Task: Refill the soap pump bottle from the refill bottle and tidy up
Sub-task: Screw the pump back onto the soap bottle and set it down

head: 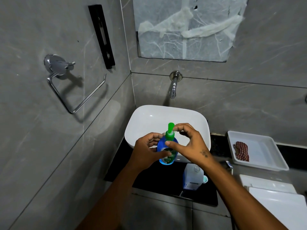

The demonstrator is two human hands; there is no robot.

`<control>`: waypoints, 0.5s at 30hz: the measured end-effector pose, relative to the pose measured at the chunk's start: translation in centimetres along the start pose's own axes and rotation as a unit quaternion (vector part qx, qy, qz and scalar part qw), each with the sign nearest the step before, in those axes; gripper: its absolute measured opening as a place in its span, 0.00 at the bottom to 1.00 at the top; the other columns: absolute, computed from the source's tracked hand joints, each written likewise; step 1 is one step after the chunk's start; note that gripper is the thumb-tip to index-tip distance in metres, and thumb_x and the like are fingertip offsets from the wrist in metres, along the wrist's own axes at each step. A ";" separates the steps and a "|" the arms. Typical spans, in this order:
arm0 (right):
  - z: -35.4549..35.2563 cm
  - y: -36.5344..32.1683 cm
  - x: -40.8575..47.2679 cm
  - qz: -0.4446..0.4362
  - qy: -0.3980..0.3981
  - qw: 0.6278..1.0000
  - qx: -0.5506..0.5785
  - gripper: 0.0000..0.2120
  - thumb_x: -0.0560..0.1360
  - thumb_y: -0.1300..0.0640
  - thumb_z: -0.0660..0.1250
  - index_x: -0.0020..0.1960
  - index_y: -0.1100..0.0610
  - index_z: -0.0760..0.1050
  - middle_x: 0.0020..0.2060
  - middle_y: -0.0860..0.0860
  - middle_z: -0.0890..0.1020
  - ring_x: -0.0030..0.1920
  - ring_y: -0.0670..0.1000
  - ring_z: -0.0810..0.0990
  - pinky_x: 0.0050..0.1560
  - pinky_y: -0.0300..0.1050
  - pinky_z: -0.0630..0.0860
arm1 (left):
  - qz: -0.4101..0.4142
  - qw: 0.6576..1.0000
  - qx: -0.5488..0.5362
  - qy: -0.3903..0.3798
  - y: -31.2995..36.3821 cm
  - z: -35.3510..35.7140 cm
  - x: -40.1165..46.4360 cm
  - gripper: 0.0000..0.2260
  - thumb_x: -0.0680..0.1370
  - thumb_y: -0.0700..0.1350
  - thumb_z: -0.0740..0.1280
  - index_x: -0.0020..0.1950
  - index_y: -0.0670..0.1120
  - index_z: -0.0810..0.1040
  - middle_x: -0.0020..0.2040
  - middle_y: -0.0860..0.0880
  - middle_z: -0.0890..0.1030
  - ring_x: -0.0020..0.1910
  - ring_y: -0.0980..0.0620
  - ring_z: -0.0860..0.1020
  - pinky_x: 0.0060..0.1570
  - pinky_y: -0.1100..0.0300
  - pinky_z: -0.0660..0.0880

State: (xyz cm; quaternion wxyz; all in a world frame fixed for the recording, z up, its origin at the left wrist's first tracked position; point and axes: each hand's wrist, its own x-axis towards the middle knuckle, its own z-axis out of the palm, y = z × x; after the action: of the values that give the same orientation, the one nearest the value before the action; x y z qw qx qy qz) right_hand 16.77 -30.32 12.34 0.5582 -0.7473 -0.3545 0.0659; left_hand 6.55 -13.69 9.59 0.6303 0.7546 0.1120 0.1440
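The soap pump bottle [167, 153] is blue with a green pump head [170, 131] and a green label, held upright over the front of the white basin [149, 118]. My left hand [147, 151] wraps the bottle's body from the left. My right hand [187, 143] pinches the green pump collar, thumb in front and fingers behind. The refill bottle [193, 176], clear with a label, stands uncapped on the black counter [157, 178] to the lower right, with a small teal cap [205, 179] beside it.
A wall tap [173, 87] hangs above the basin. A white tray [272, 163] with a red checked cloth [241, 151] sits at the right. A chrome towel ring [73, 90] is on the left wall. A white toilet cistern lid [275, 196] lies at the lower right.
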 end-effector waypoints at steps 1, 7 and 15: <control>0.0 0.0 0.1 -0.002 -0.012 1.000 0.001 0.21 0.68 0.43 0.75 0.60 0.43 0.78 0.57 0.41 0.79 0.60 0.43 0.78 0.62 0.42 0.75 | 0.001 1.000 0.000 0.002 0.0 0.0 0.0 0.23 0.65 0.39 0.83 0.56 0.48 0.81 0.52 0.48 0.86 0.52 0.49 0.85 0.52 0.53 0.84; 0.2 -0.1 0.6 0.019 -0.027 0.999 -0.004 0.23 0.66 0.40 0.76 0.59 0.43 0.77 0.57 0.42 0.79 0.60 0.43 0.77 0.63 0.41 0.75 | -0.002 1.000 0.005 -0.002 -0.1 -0.3 0.3 0.24 0.65 0.40 0.83 0.58 0.46 0.80 0.53 0.47 0.86 0.53 0.47 0.85 0.53 0.50 0.84; 0.5 -0.5 1.0 0.000 -0.058 0.998 -0.002 0.19 0.70 0.49 0.76 0.59 0.51 0.80 0.58 0.48 0.80 0.61 0.46 0.78 0.64 0.48 0.75 | -0.005 1.000 -0.001 0.003 -0.5 -0.9 0.5 0.24 0.65 0.40 0.83 0.58 0.45 0.80 0.53 0.47 0.86 0.53 0.46 0.85 0.53 0.47 0.83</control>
State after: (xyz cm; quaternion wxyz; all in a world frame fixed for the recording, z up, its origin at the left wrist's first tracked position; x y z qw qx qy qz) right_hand 17.05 -29.20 12.90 0.5354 -0.7432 -0.3865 0.1079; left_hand 6.74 -12.60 9.29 0.6314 0.7531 0.1175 0.1427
